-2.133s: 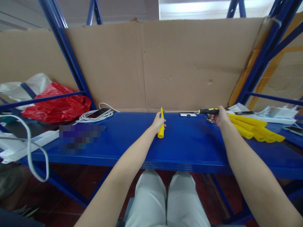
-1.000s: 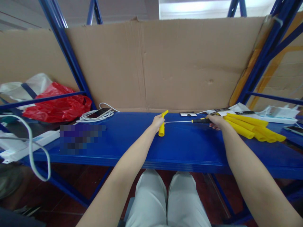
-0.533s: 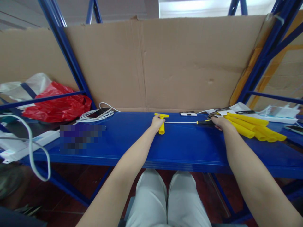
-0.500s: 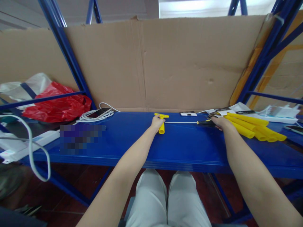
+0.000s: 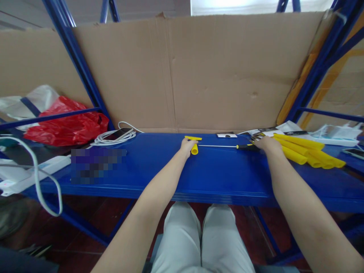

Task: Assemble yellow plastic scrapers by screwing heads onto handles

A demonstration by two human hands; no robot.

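Note:
My left hand (image 5: 188, 145) is closed around a yellow T-shaped piece (image 5: 194, 149) near the middle of the blue shelf. The crossbar points away from me, and the round tube end faces me. A long-shafted screwdriver (image 5: 247, 147) with a black and yellow handle lies to the right, its tip close to the T-shaped piece. At the handle's rear end is my right hand (image 5: 267, 144), fingers bunched by small items and packets (image 5: 260, 132). Whatever sits between those fingers is hidden. Several yellow tubes (image 5: 308, 151) lie just right of that hand.
A small white-and-black card (image 5: 226, 135) lies against the cardboard wall (image 5: 216, 76). To the left are a coiled white cable (image 5: 113, 137), a red plastic bag (image 5: 68, 123), a power strip (image 5: 54, 167) and a blurred-out patch. Another power strip (image 5: 338, 140) and a phone (image 5: 354, 152) are far right.
The T-shaped piece has tipped, so its tube looks shorter and its round end faces me more. My right hand has shifted slightly away from me, its fingers farther from the screwdriver handle.

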